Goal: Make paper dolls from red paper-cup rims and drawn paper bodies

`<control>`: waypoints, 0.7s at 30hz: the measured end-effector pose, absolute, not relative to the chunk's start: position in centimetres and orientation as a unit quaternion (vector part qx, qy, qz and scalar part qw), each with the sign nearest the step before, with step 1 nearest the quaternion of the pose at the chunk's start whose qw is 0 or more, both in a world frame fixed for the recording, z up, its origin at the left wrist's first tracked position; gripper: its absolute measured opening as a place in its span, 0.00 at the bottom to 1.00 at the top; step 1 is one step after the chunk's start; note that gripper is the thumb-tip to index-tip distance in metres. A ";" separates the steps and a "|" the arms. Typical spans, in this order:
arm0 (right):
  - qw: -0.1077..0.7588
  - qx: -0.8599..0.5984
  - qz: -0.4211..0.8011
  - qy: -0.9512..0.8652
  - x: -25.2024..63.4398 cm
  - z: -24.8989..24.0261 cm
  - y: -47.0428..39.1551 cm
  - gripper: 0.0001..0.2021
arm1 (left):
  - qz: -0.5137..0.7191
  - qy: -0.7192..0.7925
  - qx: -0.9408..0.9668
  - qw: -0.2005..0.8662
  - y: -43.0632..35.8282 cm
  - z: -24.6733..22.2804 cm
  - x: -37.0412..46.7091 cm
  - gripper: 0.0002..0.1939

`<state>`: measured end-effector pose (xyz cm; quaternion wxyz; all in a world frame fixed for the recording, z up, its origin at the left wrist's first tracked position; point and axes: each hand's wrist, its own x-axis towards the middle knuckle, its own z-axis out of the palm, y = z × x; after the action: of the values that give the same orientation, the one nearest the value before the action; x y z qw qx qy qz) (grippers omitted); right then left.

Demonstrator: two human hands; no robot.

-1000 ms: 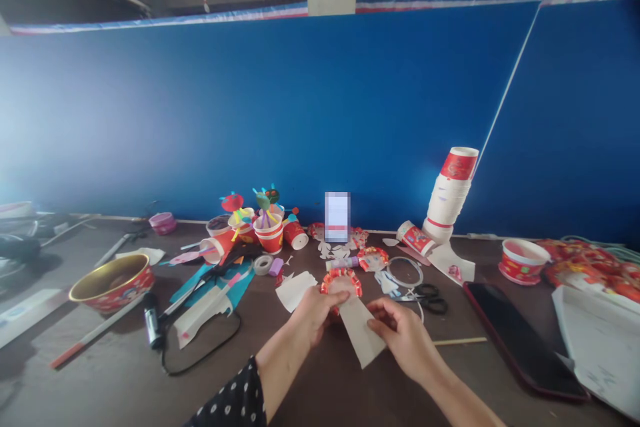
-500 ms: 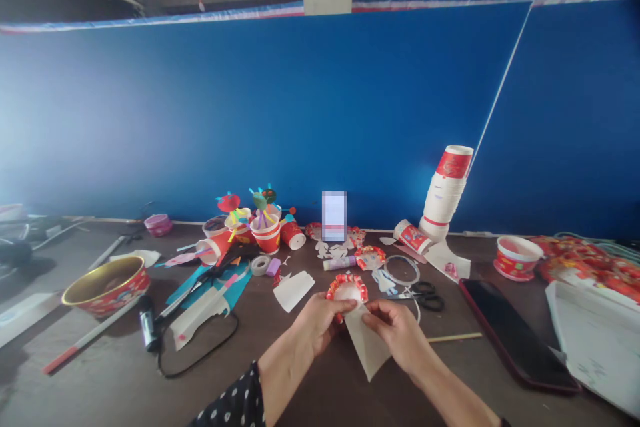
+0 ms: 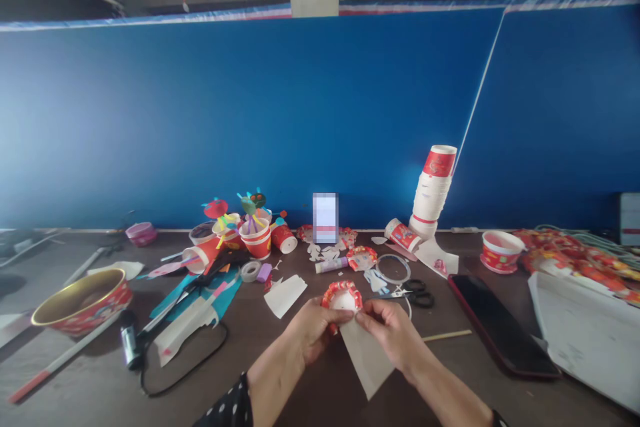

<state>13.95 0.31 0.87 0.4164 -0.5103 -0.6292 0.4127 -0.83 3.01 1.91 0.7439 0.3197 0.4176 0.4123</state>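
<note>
Between my hands is a cut paper piece (image 3: 361, 299) with a curled red-and-white rim around a white middle. My left hand (image 3: 314, 330) grips its lower left edge, thumb on top. My right hand (image 3: 393, 330) pinches a pale pointed paper flap (image 3: 364, 359) just under the rim. The flap hangs down towards me; whether it is joined to the rimmed piece is hidden by my fingers. Just beyond lie a white paper scrap (image 3: 285, 296), a glue stick (image 3: 331, 265) and another red rimmed piece (image 3: 362, 258). Black-handled scissors (image 3: 419, 296) rest beyond my right hand.
A large dark phone (image 3: 500, 327) and a white tray (image 3: 590, 340) lie to the right. Behind stands a tall stack of paper cups (image 3: 431, 197). To the left are a red-and-gold bowl (image 3: 85, 307), a corded black-and-silver tool (image 3: 130, 343) and decorated cups (image 3: 256, 239).
The view has turned slightly right, so the table things sit further left. My hands keep hold of the rimmed piece and flap; the flap's point is a little lower in view.
</note>
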 end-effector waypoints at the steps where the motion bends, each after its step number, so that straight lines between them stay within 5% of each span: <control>1: 0.418 -0.508 0.420 -0.626 13.9 0.9 0.3 0.13 | 0.412 0.415 0.312 0.749 2.9 2.0 -0.8 0.14; 21: 0.313 -0.500 0.392 -0.706 16.5 2.5 0.3 0.17 | 0.342 0.443 0.415 0.717 3.1 2.1 -1.4 0.14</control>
<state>16.54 0.35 2.50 0.3125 -0.5004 -0.7059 0.3918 -1.42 3.14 2.15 0.7171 0.4154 0.4434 0.3416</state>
